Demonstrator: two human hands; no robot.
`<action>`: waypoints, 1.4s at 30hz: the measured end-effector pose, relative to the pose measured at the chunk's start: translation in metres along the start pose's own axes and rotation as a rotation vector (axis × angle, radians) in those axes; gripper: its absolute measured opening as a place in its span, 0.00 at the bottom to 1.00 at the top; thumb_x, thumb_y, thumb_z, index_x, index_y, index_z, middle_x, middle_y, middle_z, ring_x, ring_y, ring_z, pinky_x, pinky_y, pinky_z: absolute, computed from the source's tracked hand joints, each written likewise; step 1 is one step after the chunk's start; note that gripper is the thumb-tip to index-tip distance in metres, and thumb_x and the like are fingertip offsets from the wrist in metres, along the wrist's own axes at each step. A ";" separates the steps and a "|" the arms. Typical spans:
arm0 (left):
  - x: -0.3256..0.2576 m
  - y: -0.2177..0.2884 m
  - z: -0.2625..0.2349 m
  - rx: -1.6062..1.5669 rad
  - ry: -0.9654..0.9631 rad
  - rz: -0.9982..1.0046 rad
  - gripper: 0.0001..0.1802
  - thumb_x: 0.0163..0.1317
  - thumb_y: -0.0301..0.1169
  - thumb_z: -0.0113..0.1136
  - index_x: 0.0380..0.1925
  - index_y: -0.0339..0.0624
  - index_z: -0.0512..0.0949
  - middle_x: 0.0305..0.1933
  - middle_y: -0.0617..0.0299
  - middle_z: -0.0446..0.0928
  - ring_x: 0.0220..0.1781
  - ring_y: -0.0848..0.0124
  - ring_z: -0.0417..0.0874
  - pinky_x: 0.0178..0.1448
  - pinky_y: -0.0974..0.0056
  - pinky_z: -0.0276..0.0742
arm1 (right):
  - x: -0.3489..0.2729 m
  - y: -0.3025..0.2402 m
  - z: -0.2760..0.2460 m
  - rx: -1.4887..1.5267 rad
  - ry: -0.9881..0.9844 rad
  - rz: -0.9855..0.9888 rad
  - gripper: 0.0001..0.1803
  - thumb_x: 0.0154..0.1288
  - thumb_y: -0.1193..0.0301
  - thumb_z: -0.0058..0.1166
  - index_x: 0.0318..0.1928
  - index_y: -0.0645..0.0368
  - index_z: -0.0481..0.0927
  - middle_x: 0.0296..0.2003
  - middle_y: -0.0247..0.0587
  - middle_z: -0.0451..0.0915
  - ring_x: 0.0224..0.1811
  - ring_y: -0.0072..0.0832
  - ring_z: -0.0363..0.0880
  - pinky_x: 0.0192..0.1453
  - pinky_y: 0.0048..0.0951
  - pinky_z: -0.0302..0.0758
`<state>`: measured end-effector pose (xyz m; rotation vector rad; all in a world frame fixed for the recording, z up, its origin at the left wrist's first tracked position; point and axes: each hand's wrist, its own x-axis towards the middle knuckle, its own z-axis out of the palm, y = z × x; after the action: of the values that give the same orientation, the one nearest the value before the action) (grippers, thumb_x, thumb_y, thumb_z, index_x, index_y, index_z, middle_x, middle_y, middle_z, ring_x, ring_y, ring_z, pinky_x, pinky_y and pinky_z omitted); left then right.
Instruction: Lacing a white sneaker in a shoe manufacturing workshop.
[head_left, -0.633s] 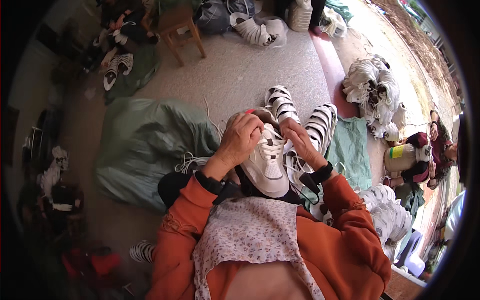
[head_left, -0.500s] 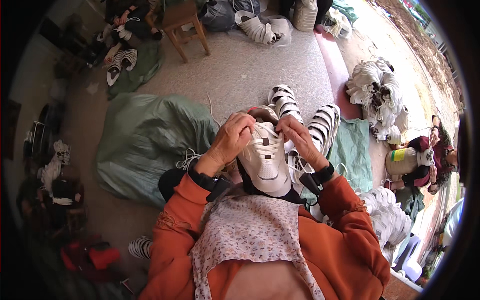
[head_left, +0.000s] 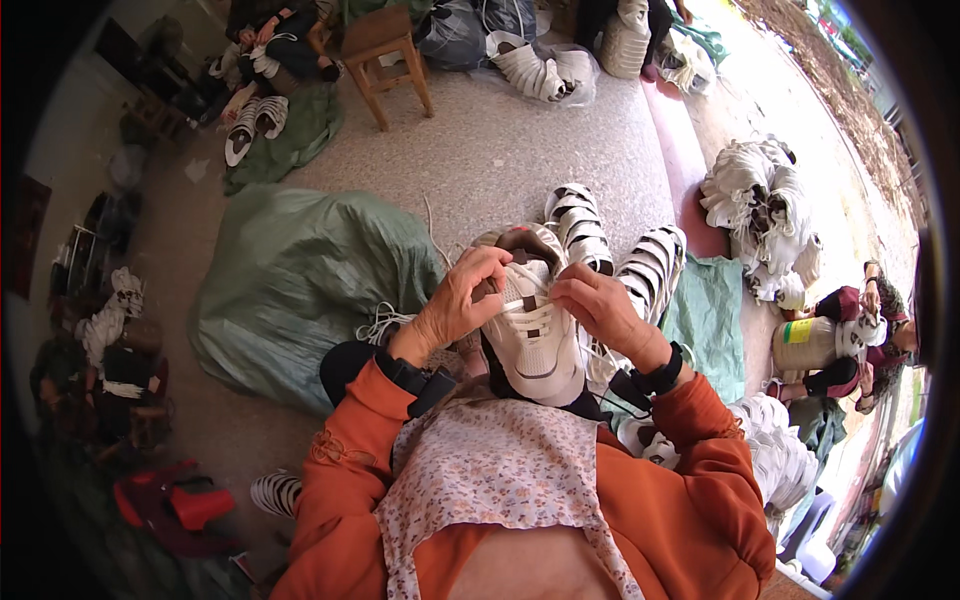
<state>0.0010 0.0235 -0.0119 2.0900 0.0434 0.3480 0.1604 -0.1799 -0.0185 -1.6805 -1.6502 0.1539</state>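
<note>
A white-and-beige sneaker upper (head_left: 541,362) sits over my lap, its toe toward me and its brown-lined opening away from me. White shoelace (head_left: 530,318) crosses its front in several rows. My left hand (head_left: 464,294) pinches at the lace on the left edge of the eyelets, fingertips pressed together. On the opposite edge my right hand (head_left: 603,308) is closed in a pinch on the lace too. The lace ends inside the fingers are too small to make out. Just beyond, two rows of nested white-and-black shoe uppers (head_left: 578,228) lie side by side.
A big green sack (head_left: 310,285) lies on the left. At the right are a green sheet (head_left: 708,320) and a heap of white uppers (head_left: 760,205). A wooden stool (head_left: 385,60) stands at the back. Other people work at the far left and by the right edge, one beside a pale bucket-shaped bundle (head_left: 805,343).
Both hands have moved slightly down the sneaker, exposing more of its opening. The lacing near the top looks looser, and the whole view has shifted a little.
</note>
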 end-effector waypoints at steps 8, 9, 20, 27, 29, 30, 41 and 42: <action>-0.002 -0.007 0.002 -0.001 0.002 0.051 0.09 0.51 0.30 0.52 0.32 0.39 0.70 0.59 0.53 0.71 0.52 0.64 0.73 0.49 0.63 0.72 | 0.007 -0.018 -0.033 0.105 -0.391 0.306 0.05 0.64 0.73 0.53 0.37 0.60 0.72 0.30 0.45 0.78 0.34 0.43 0.79 0.37 0.38 0.74; -0.001 -0.008 0.002 0.008 0.002 0.073 0.09 0.51 0.28 0.51 0.33 0.39 0.72 0.59 0.53 0.70 0.53 0.63 0.73 0.51 0.63 0.72 | 0.009 -0.020 -0.038 0.199 -0.456 0.384 0.05 0.65 0.74 0.53 0.38 0.62 0.73 0.28 0.44 0.78 0.33 0.41 0.79 0.37 0.35 0.74; -0.014 -0.008 0.004 -0.103 0.033 0.013 0.16 0.46 0.24 0.49 0.39 0.39 0.74 0.63 0.56 0.67 0.55 0.65 0.73 0.51 0.64 0.72 | 0.024 -0.018 -0.036 -0.093 -0.295 0.004 0.13 0.56 0.82 0.55 0.42 0.56 0.77 0.37 0.40 0.74 0.35 0.39 0.78 0.40 0.35 0.75; -0.006 0.005 0.004 0.092 0.074 0.128 0.11 0.50 0.27 0.54 0.36 0.41 0.75 0.61 0.51 0.70 0.57 0.56 0.74 0.57 0.59 0.71 | 0.028 -0.004 -0.038 -0.370 -0.393 -0.315 0.16 0.54 0.76 0.53 0.46 0.55 0.80 0.40 0.35 0.74 0.39 0.30 0.77 0.48 0.32 0.73; 0.003 0.014 0.010 0.324 0.112 0.214 0.12 0.49 0.26 0.62 0.37 0.41 0.78 0.55 0.52 0.74 0.57 0.52 0.74 0.60 0.54 0.71 | 0.031 -0.005 -0.042 -0.453 -0.396 -0.341 0.14 0.55 0.73 0.53 0.44 0.55 0.80 0.38 0.34 0.73 0.40 0.29 0.76 0.48 0.33 0.73; 0.009 0.018 0.016 0.375 0.127 0.245 0.11 0.49 0.26 0.64 0.35 0.40 0.79 0.49 0.55 0.77 0.55 0.55 0.76 0.59 0.55 0.71 | 0.033 -0.006 -0.043 -0.468 -0.414 -0.346 0.13 0.55 0.72 0.53 0.43 0.55 0.80 0.38 0.35 0.72 0.41 0.29 0.76 0.47 0.34 0.72; 0.039 0.022 0.039 0.380 -0.060 0.216 0.08 0.49 0.29 0.65 0.30 0.41 0.79 0.36 0.59 0.79 0.45 0.59 0.77 0.48 0.58 0.76 | 0.026 -0.004 -0.037 -0.385 -0.480 -0.124 0.17 0.52 0.68 0.58 0.43 0.58 0.77 0.39 0.41 0.75 0.40 0.38 0.79 0.43 0.40 0.73; 0.039 0.023 0.039 0.349 -0.071 0.188 0.07 0.49 0.29 0.65 0.29 0.42 0.79 0.36 0.59 0.79 0.45 0.59 0.77 0.48 0.58 0.76 | 0.025 -0.004 -0.036 -0.411 -0.550 -0.033 0.16 0.52 0.68 0.58 0.42 0.59 0.78 0.39 0.42 0.75 0.39 0.39 0.80 0.41 0.42 0.74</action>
<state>0.0462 -0.0146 -0.0025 2.4587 -0.1452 0.4020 0.1813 -0.1734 0.0193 -2.0364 -2.2322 0.2976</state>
